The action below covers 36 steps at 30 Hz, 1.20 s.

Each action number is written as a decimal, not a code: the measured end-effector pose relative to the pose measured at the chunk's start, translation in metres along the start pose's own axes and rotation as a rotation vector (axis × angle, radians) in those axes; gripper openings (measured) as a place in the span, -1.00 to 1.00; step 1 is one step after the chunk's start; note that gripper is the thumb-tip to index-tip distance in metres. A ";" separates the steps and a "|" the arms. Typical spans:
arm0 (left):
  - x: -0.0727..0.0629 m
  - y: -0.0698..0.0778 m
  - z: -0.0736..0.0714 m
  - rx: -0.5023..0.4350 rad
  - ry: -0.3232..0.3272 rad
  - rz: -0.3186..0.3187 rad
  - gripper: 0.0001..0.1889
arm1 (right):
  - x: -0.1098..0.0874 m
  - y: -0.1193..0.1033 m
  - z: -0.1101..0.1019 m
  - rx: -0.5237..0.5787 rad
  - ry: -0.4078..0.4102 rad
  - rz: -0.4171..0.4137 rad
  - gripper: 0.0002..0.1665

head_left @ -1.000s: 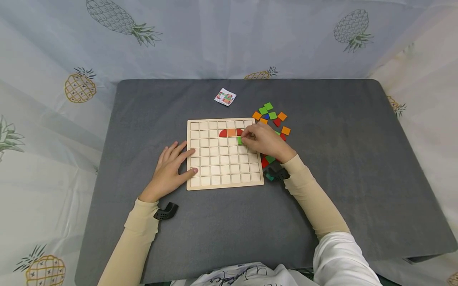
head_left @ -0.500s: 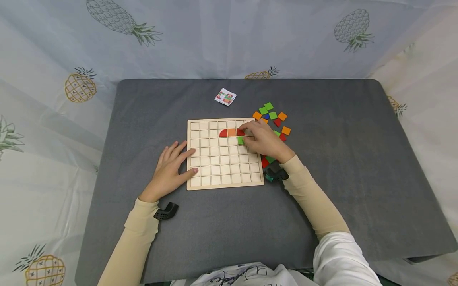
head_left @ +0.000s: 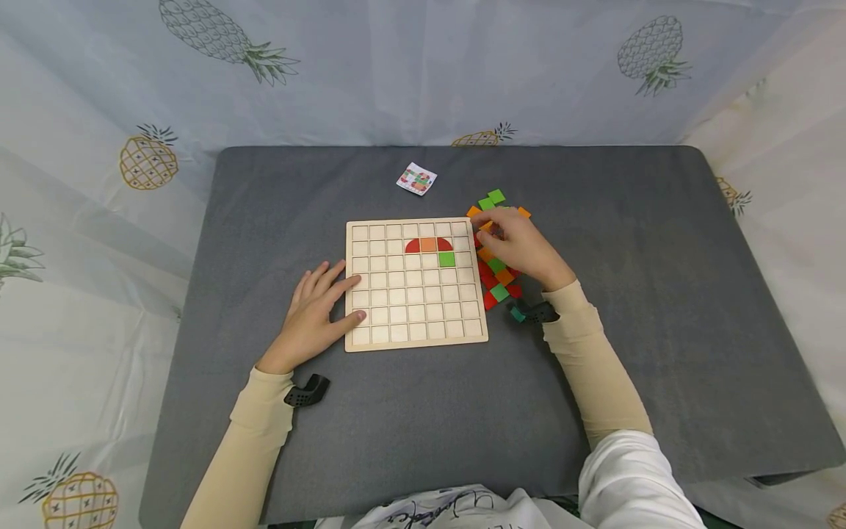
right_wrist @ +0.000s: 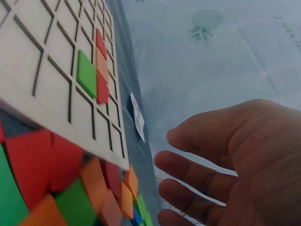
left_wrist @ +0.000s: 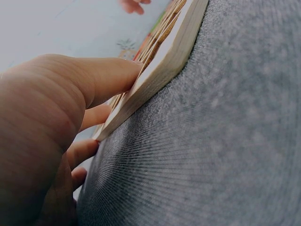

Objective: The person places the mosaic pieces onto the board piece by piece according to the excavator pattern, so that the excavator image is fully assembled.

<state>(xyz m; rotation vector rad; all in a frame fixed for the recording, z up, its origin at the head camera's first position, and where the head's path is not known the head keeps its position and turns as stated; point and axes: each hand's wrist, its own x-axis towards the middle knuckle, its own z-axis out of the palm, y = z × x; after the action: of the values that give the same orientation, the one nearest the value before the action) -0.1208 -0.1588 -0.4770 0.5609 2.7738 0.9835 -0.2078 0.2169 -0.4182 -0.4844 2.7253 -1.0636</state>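
Observation:
A square wooden grid board (head_left: 415, 347) lies on the grey table. In its upper right cells sit an orange square tile (head_left: 428, 245) between two red rounded tiles (head_left: 412, 246), with a green square tile (head_left: 446, 258) below the right one. My left hand (head_left: 316, 316) rests on the board's left edge, thumb and fingers spread; the left wrist view shows the thumb on the rim. My right hand (head_left: 522, 242) hovers over the loose tiles (head_left: 500, 292) at the board's right side, fingers loosely bent with nothing between them in the right wrist view.
A small printed card (head_left: 416, 178) lies behind the board. More green tiles (head_left: 496, 196) lie at the far end of the loose pile, partly hidden by the right hand. A pineapple-print curtain (head_left: 423, 73) hangs behind the table.
My right hand has moved right, off the board and over the loose tiles, leaving the green tile and right red tile in their cells. The left hand has stayed put.

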 end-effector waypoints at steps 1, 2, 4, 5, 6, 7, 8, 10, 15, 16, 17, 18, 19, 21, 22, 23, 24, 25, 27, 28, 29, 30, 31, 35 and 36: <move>0.000 0.000 0.000 0.001 0.000 0.000 -0.30 | -0.001 0.001 -0.003 -0.012 -0.004 0.019 -0.63; 0.000 0.000 0.000 0.002 0.000 0.000 -0.30 | -0.002 0.003 -0.006 -0.030 -0.011 0.038 -0.62; 0.000 0.000 0.000 0.002 -0.001 -0.001 -0.30 | -0.003 0.006 -0.010 -0.070 -0.030 0.076 -0.61; 0.000 0.000 0.000 0.002 -0.002 -0.002 -0.30 | -0.003 0.008 -0.012 -0.086 -0.040 0.094 -0.60; 0.000 0.000 0.000 0.003 -0.003 -0.004 -0.30 | -0.004 0.010 -0.014 -0.103 -0.052 0.111 -0.60; 0.000 0.000 0.000 0.003 -0.003 -0.005 -0.30 | -0.004 0.012 -0.015 -0.119 -0.062 0.120 -0.59; 0.000 0.000 0.000 0.003 -0.004 -0.007 -0.30 | -0.004 0.013 -0.017 -0.137 -0.070 0.130 -0.59; 0.000 0.000 0.000 0.003 -0.006 -0.009 -0.29 | -0.004 0.015 -0.019 -0.169 -0.090 0.149 -0.60; 0.000 0.000 0.000 0.004 -0.004 -0.010 -0.30 | -0.005 0.017 -0.024 -0.241 -0.162 0.207 -0.58; 0.000 0.000 0.000 0.005 -0.004 -0.010 -0.30 | -0.005 0.017 -0.024 -0.249 -0.171 0.214 -0.57; 0.000 -0.001 0.000 0.005 -0.003 -0.011 -0.30 | -0.006 0.017 -0.025 -0.258 -0.179 0.223 -0.57; 0.000 -0.001 0.000 0.004 -0.002 -0.011 -0.30 | -0.006 0.017 -0.025 -0.274 -0.184 0.230 -0.57; 0.000 -0.001 0.000 0.004 -0.003 -0.010 -0.30 | -0.007 0.017 -0.025 -0.285 -0.190 0.236 -0.57; 0.000 -0.001 0.000 0.004 -0.005 -0.007 -0.30 | -0.007 0.017 -0.024 -0.309 -0.198 0.251 -0.55; 0.000 -0.001 0.000 0.005 -0.006 -0.006 -0.30 | -0.008 0.017 -0.024 -0.323 -0.202 0.261 -0.54; 0.000 -0.002 0.000 0.004 -0.007 -0.004 -0.30 | -0.008 0.017 -0.024 -0.336 -0.207 0.273 -0.52; 0.001 -0.002 0.000 0.004 -0.008 -0.002 -0.30 | -0.008 0.018 -0.024 -0.346 -0.211 0.281 -0.50; 0.001 -0.002 0.000 0.004 -0.008 0.000 -0.30 | -0.008 0.018 -0.023 -0.351 -0.212 0.288 -0.50; 0.001 -0.003 0.000 0.004 -0.007 0.002 -0.30 | -0.008 0.018 -0.023 -0.360 -0.212 0.294 -0.49; 0.001 -0.003 0.000 0.003 -0.007 0.002 -0.30 | -0.007 0.019 -0.023 -0.363 -0.210 0.294 -0.50; 0.001 -0.002 0.000 0.002 -0.008 0.002 -0.30 | -0.007 0.019 -0.023 -0.364 -0.205 0.291 -0.50; 0.001 -0.002 0.001 0.001 -0.008 0.001 -0.30 | -0.007 0.019 -0.023 -0.364 -0.197 0.289 -0.50; 0.001 -0.002 0.001 -0.001 -0.009 0.000 -0.30 | -0.007 0.019 -0.023 -0.364 -0.188 0.286 -0.50; 0.000 -0.002 0.000 -0.007 -0.013 -0.008 -0.29 | -0.006 0.019 -0.022 -0.325 -0.124 0.252 -0.49; 0.000 -0.001 0.000 -0.008 -0.013 -0.009 -0.29 | -0.006 0.018 -0.021 -0.304 -0.108 0.239 -0.48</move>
<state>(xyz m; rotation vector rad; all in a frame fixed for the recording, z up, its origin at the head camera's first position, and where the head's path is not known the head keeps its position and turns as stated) -0.1212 -0.1596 -0.4783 0.5507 2.7579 0.9850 -0.2122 0.2450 -0.4150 -0.2390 2.7696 -0.5534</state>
